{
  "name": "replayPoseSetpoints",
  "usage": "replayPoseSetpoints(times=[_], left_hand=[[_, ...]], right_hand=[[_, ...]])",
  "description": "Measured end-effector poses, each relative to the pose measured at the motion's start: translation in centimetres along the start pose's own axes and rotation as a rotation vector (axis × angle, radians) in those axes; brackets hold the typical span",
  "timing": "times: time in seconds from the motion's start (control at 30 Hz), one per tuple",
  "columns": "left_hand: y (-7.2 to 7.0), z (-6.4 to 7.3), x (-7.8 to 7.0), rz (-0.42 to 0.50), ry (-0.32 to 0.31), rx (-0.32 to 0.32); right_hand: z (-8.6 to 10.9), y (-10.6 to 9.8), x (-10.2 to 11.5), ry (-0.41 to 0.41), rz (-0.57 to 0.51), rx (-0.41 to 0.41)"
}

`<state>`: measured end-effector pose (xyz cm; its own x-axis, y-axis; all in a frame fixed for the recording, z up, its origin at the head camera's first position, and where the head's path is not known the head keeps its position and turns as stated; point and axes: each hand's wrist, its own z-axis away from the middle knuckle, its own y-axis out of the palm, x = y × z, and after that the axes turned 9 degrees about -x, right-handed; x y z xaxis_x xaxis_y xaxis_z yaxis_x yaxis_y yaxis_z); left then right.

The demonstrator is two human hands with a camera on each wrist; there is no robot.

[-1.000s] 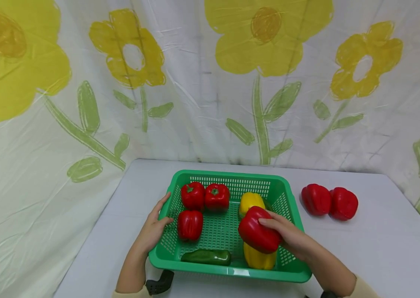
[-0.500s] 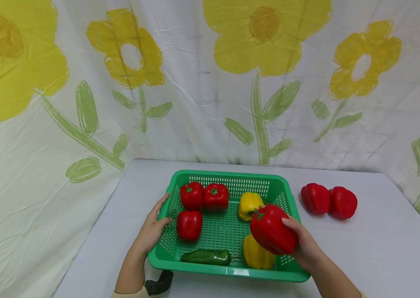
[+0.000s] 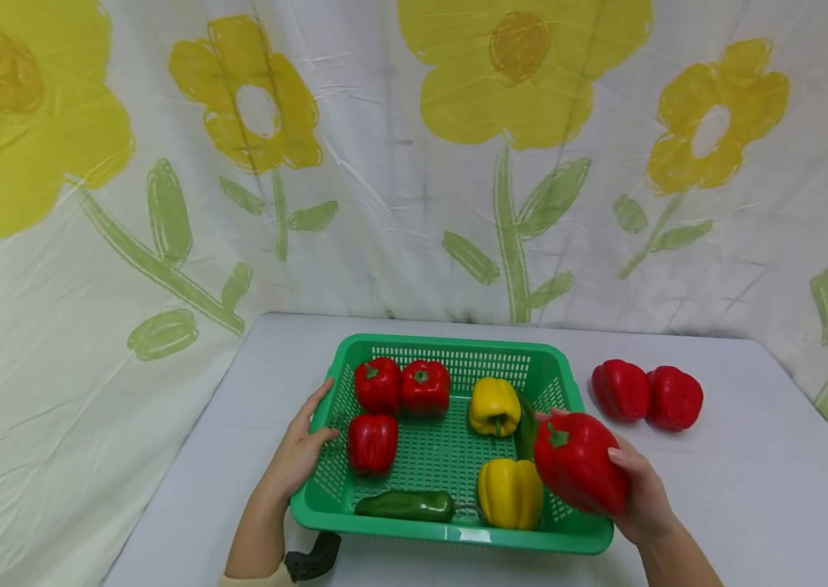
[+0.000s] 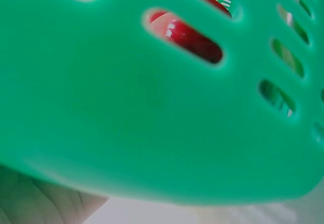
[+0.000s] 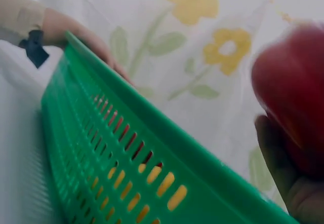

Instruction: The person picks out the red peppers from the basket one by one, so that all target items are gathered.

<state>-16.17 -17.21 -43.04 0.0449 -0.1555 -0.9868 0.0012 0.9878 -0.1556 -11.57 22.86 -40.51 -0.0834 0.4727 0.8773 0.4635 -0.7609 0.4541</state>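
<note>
My right hand (image 3: pixel 644 493) grips a red bell pepper (image 3: pixel 581 463) by its right side, over the right rim of the green basket (image 3: pixel 450 533). In the right wrist view the same red bell pepper (image 5: pixel 296 82) looms blurred above that rim. At the basket's left rim my left hand (image 3: pixel 296 456) holds on, thumb over the edge. Inside the basket are three red bell peppers (image 3: pixel 373 444), a front yellow bell pepper (image 3: pixel 511 494), a back yellow bell pepper (image 3: pixel 493 405), a long green pepper (image 3: pixel 406 506) and another green pepper (image 3: pixel 526 428), partly hidden.
Two more red bell peppers (image 3: pixel 621 390) lie touching on the white table (image 3: pixel 744 456), right of the basket. A curtain (image 3: pixel 384 204) with printed yellow flowers hangs behind the table. The basket's slotted wall (image 4: pixel 126 112) fills most of the left wrist view.
My right hand has moved right with the red bell pepper, from over the yellow peppers to the right rim, uncovering them and a green pepper. The left hand stays at the left rim.
</note>
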Motion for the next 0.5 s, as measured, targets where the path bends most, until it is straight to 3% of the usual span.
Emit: replayPoseSetpoints(times=[0.27, 0.5], left_hand=[[-0.1, 0.0, 0.1, -0.002, -0.001, -0.003], [-0.1, 0.0, 0.1, 0.006, 0.003, 0.001]], right_hand=[[1.0, -0.7, -0.1, -0.034, 0.028, 0.114], [2.5, -2.0, 0.1, -0.076, -0.144, 0.109]])
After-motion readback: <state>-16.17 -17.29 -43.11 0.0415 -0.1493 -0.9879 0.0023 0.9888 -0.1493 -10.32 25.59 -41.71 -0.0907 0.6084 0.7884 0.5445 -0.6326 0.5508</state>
